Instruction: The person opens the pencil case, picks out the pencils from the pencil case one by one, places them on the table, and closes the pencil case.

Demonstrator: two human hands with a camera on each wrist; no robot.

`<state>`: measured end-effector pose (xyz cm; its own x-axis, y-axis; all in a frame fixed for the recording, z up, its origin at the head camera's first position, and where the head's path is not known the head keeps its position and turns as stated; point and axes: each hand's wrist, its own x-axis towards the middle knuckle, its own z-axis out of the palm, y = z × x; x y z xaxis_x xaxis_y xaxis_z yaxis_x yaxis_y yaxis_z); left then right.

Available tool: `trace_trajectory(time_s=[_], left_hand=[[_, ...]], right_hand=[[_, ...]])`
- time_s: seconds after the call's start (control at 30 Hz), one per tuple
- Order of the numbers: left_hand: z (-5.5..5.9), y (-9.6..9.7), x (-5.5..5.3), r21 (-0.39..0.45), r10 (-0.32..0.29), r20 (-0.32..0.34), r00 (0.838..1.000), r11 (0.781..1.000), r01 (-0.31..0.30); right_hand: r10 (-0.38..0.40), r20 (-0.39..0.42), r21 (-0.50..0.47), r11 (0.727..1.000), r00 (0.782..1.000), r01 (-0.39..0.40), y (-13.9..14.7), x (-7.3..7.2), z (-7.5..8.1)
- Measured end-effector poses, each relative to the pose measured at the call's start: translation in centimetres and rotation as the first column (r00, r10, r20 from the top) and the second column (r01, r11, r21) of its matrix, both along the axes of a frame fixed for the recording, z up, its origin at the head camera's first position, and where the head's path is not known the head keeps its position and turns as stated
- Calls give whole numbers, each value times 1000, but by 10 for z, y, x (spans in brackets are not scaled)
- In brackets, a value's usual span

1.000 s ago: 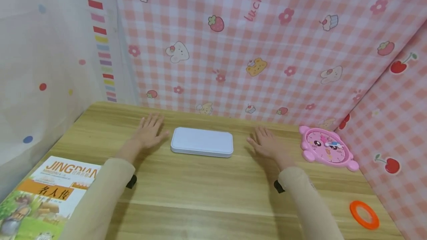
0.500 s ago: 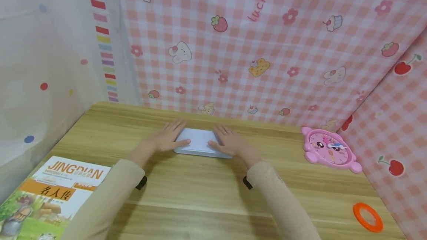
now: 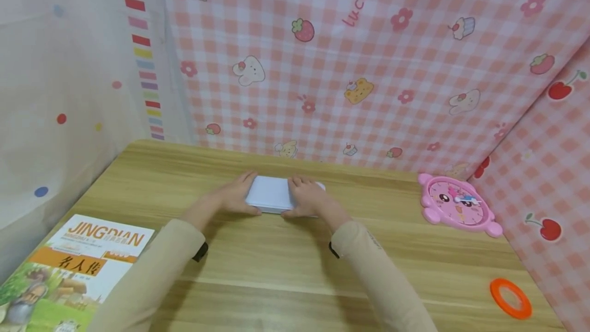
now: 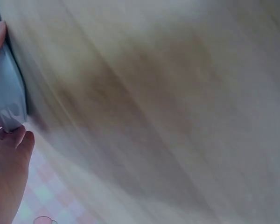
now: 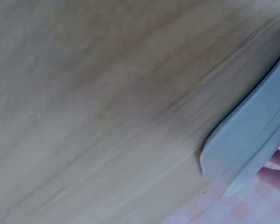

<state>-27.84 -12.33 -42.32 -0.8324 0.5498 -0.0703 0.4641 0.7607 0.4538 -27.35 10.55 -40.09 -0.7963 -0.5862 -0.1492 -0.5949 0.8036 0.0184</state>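
**Left hand (image 3: 236,194) and right hand (image 3: 308,199) pinch a white case (image 3: 271,192) from both sides**

Well to the left of the grip, and nearer the person, a book (image 3: 78,270) with an orange band lies on the table (image 3: 267,260), the beige left sleeve (image 3: 154,270) passing across its right side. At the left of the grip, the left hand clasps the case — thumb at the near edge, fingers at the far one. Between the two hands, the flat case shows its pale top; whether it rests fully on the table I cannot tell. Next, the right hand holds it likewise, thumb near and fingers far — a corner of the case peeks out beyond. Well right of the grip lies a pink clock (image 3: 458,209); farther right and closer to the person, an orange ring (image 3: 495,291).
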Motion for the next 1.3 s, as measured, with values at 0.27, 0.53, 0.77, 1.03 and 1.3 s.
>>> trace_trajectory(time_s=[0.27,0.53,0.77,1.03,1.3], left_hand=[[6,5,-1,9,-14,20,1000,1000,14],[9,8,-3,21,-18,46,999,1000,17],[9,8,-6,50,0,61,998,999,-3],[2,-16,-6,171,-60,173,983,985,30],[8,-23,-7,247,-83,285,955,969,10]], right_hand=[[180,-113,103,980,977,-169,-4,0,7],[311,-175,102,949,934,-297,-4,2,6],[232,-195,-36,969,953,-243,11,3,5],[-33,232,-397,909,972,126,67,1,4],[-164,386,-629,673,908,389,85,1,5]])
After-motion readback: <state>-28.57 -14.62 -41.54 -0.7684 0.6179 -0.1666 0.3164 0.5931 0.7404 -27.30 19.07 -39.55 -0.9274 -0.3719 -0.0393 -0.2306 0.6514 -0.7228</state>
